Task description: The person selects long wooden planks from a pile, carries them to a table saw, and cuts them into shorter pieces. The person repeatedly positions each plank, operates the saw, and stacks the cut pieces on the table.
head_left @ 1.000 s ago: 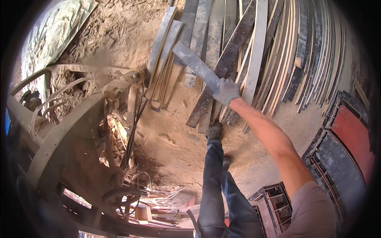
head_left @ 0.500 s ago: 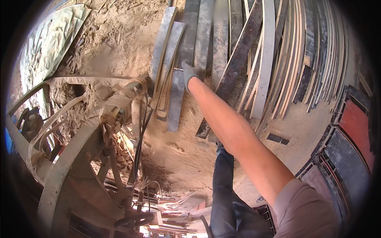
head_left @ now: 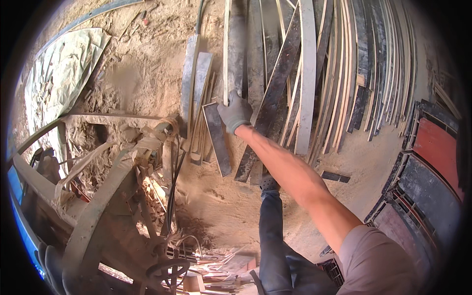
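Observation:
My right hand [head_left: 236,112], in a grey glove, reaches forward and is closed around the near end of a long dark board [head_left: 237,54]. The board's pale edge faces left and its far end runs out of the top of the view. Just left of the hand, a short dark board [head_left: 217,142] lies slanted on the sandy ground. A dark, scuffed plank [head_left: 275,81] crosses diagonally over other boards on the right of the hand. My left hand does not show.
A dusty metal machine frame [head_left: 101,211] with hanging cables stands at left. Long strips [head_left: 344,64] lie side by side at right, near a red panel [head_left: 438,142]. Wood scraps [head_left: 221,270] litter the bottom. A pale sheet [head_left: 66,69] covers ground at far left.
My right hand has come nearer and closed on the long board, whose pale edge now shows. The short board beside it has swung to a different slant. The whole view has shifted slightly.

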{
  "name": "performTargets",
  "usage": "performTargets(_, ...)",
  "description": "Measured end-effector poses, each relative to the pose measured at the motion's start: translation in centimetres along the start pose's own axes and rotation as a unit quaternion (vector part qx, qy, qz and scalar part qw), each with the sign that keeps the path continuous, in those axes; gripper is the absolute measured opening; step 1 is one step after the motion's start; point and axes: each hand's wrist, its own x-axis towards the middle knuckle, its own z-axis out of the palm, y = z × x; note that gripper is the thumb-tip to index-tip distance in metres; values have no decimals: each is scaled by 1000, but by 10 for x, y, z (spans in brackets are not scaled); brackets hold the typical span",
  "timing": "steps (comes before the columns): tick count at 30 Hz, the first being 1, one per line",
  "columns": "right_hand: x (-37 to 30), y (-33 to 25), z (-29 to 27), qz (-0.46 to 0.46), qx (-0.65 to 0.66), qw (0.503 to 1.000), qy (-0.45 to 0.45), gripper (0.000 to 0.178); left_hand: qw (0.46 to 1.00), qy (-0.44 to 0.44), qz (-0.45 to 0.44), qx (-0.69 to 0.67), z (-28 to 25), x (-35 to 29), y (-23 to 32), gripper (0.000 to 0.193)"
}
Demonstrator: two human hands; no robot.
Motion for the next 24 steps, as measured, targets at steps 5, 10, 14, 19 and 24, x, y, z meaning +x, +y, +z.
performTargets(5, -36, -22, -101, 8, -35, 996, -83, 62, 999, 25, 26, -1, -9, 11, 9, 67)
performTargets(10, -65, -25, -146, -1, -25, 993, -119, 49, 997, 69, -12, 8, 6, 4, 16, 41)
performTargets(14, -77, -7, -158, 30, 220, 962, -162, 33, 998, 48, -33, 8, -6, 2, 20, 44)
performTargets(19, -93, 9, -185, 232, 643, 668, -293, 28, 994, 54, -90, 21, 3, -3, 26, 48)
performTargets(24, -111, 32, -198, 292, 742, 526, -295, 19, 995, 57, -77, 6, -2, 5, 30, 45)
